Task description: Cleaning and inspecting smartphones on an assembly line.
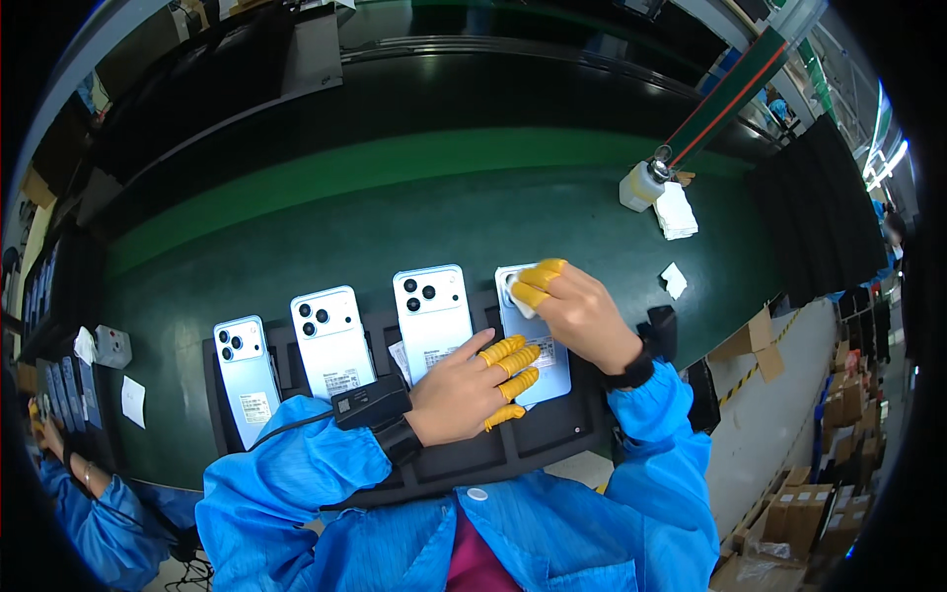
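Several light blue phones lie back-up in a row on a black foam tray (543,439), each with a camera block and a printed label. My right hand (582,311), with yellow finger cots, pinches a white wipe (521,304) against the camera area of the rightmost phone (555,383), partly covering it. Across that phone's left side lies my left hand (464,390), fingers spread, several in yellow cots. It also overlaps the lower end of the phone beside it (434,321). Two more, a middle-left phone (330,345) and the leftmost phone (247,373), are untouched.
On the green table, a pump bottle (638,189) stands by folded white wipes (677,215), with a small white piece (674,280) nearer. White paper (133,403) lies left. A co-worker's blue sleeve (104,523) shows at far left. Cardboard boxes (797,518) sit at right.
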Tool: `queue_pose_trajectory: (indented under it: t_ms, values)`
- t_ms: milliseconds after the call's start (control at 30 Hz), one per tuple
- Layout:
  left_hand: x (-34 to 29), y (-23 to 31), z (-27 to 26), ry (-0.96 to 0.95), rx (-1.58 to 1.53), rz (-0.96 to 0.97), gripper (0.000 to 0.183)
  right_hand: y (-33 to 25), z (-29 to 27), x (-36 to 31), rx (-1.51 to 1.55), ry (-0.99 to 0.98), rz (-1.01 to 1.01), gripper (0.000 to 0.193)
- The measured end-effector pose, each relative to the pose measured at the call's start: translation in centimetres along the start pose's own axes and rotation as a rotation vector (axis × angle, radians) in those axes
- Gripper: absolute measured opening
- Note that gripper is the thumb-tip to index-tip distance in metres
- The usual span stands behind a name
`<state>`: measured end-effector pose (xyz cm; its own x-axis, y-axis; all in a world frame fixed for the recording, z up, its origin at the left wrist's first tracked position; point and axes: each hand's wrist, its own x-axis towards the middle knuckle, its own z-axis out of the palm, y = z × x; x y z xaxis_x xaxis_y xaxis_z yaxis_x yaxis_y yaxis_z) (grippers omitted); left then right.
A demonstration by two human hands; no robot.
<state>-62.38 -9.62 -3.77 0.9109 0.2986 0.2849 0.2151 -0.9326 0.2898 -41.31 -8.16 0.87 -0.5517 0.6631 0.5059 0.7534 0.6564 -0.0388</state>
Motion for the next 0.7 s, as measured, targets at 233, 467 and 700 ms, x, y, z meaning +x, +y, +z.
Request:
queue_pose_trajectory:
  t_ms: [233, 467, 700]
  values:
    - [0.1, 0.2, -0.4, -0.137, 0.018, -0.018, 0.039, -1.0, -1.4, -1.2, -0.001, -0.056, 0.036, 0.021]
    - [0.1, 0.3, -0.2, -0.173, 0.071, -0.011, 0.039, -0.5, -2.0, -1.5, 0.010, -0.122, -0.029, 0.015]
    - [0.3, 0.2, -0.5, -0.141, 0.023, -0.014, 0.040, -0.7, -1.2, 0.2, 0.095, -0.047, -0.041, 0.026]
